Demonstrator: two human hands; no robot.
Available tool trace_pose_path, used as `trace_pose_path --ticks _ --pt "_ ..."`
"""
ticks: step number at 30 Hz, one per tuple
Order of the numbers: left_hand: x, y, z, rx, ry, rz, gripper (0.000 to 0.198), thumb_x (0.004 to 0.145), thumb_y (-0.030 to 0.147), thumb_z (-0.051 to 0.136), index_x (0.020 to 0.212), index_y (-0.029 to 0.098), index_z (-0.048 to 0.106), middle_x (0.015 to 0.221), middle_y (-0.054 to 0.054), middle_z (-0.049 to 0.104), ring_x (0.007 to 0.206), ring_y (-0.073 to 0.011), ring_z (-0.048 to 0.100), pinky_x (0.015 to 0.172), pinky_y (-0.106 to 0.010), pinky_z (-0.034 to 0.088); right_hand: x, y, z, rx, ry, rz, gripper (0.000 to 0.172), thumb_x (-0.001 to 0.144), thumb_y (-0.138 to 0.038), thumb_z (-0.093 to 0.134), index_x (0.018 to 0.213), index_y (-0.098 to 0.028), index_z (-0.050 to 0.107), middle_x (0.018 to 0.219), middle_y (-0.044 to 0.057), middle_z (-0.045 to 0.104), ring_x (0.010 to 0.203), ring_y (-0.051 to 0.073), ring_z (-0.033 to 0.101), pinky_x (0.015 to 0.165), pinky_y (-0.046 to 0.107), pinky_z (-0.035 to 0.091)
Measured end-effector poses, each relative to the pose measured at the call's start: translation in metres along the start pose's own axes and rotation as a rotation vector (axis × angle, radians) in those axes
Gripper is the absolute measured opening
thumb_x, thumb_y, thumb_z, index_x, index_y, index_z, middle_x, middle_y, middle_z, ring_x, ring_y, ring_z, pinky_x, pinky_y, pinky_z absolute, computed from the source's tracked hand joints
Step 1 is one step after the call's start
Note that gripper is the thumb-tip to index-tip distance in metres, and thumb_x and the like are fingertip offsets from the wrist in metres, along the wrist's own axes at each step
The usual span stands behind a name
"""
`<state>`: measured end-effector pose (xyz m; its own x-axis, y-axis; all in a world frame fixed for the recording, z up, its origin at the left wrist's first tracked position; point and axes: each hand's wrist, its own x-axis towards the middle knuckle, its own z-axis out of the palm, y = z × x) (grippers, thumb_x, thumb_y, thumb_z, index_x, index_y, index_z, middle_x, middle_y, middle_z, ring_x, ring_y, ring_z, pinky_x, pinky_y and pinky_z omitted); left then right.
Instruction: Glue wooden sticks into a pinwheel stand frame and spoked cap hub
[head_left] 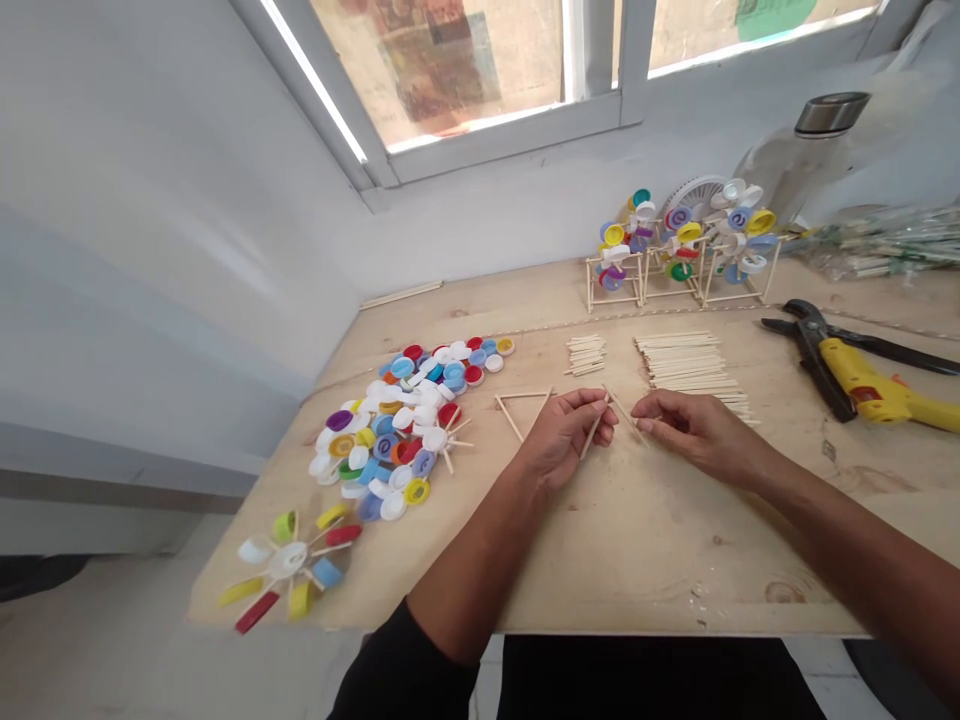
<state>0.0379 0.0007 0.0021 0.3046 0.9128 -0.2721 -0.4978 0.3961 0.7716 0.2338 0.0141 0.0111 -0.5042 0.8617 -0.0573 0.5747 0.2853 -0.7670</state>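
My left hand (574, 430) pinches a thin wooden stick (592, 440) that slants down below the fingers. Between finger and thumb, my right hand (675, 425) grips another wooden stick (624, 412). The tops of these two sticks meet, or nearly meet, in an upside-down V; whether they are joined I cannot tell. Just left of my left hand, several sticks form a triangle-like frame (510, 418) on the wooden table (637, 560), partly hidden by the hand. Behind my hands lie a short stack of sticks (585, 355) and a larger pile of longer sticks (682, 360).
Bottle caps (382, 445) are heaped at left, near a cap-and-stick wheel (289, 562). Small cap wheels on stick frames (679, 260) stand at the back. Black-handled cutters (814, 350), a yellow glue gun (870, 390) and a bottle (810, 160) are at right.
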Motion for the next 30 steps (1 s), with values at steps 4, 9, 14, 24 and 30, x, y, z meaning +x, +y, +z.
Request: trace_pose_path --ticks 4,9,14,24,30 --pt "0.0002 -0.0001 -0.0005 -0.005 -0.017 0.002 0.028 0.063 0.023 0.076 0.082 0.013 0.059 0.065 -0.001 0.063 0.051 -0.0082 0.054 0.053 -0.021 0.039 0.0000 0.0000 0.0037 -0.007 -0.024 -0.005 0.026 0.084 -0.043 0.050 0.089 -0.019 0.061 0.062 -0.002 0.053 0.055 0.010 0.045 0.052 0.023 0.034" --pt "0.0002 -0.0016 0.0001 -0.013 -0.014 0.008 0.028 0.063 0.023 0.076 0.082 0.013 0.059 0.064 -0.001 0.063 0.050 -0.0082 0.055 0.053 -0.021 0.040 0.0006 0.0003 0.0078 -0.045 -0.025 -0.036 0.022 0.082 -0.040 0.052 0.082 -0.019 0.060 0.063 -0.002 0.052 0.056 0.010 0.045 0.051 0.022 0.034" --pt "-0.0002 -0.0017 0.0013 0.029 0.012 0.045 0.026 0.063 0.024 0.075 0.081 0.013 0.060 0.063 -0.001 0.064 0.050 -0.0084 0.054 0.054 -0.022 0.040 0.0001 0.0003 0.0067 -0.065 -0.024 -0.046 0.023 0.083 -0.040 0.050 0.082 -0.019 0.060 0.062 -0.002 0.051 0.055 0.010 0.044 0.051 0.023 0.034" --pt "-0.0014 0.0007 0.0005 0.171 0.029 0.048 0.030 0.064 0.027 0.073 0.088 0.012 0.064 0.066 -0.003 0.066 0.054 -0.0096 0.057 0.060 -0.025 0.042 0.0009 0.0033 -0.0002 -0.026 0.031 -0.013 0.025 0.084 -0.042 0.050 0.083 -0.019 0.060 0.058 -0.003 0.050 0.052 0.010 0.043 0.048 0.022 0.031" --pt "-0.0009 0.0013 -0.0020 0.189 0.017 0.077 0.030 0.063 0.027 0.074 0.086 0.013 0.063 0.065 -0.001 0.065 0.053 -0.0086 0.055 0.058 -0.024 0.039 0.0007 0.0058 -0.0003 0.003 0.026 -0.018 0.024 0.083 -0.042 0.051 0.082 -0.019 0.059 0.058 -0.003 0.050 0.053 0.010 0.043 0.049 0.022 0.032"
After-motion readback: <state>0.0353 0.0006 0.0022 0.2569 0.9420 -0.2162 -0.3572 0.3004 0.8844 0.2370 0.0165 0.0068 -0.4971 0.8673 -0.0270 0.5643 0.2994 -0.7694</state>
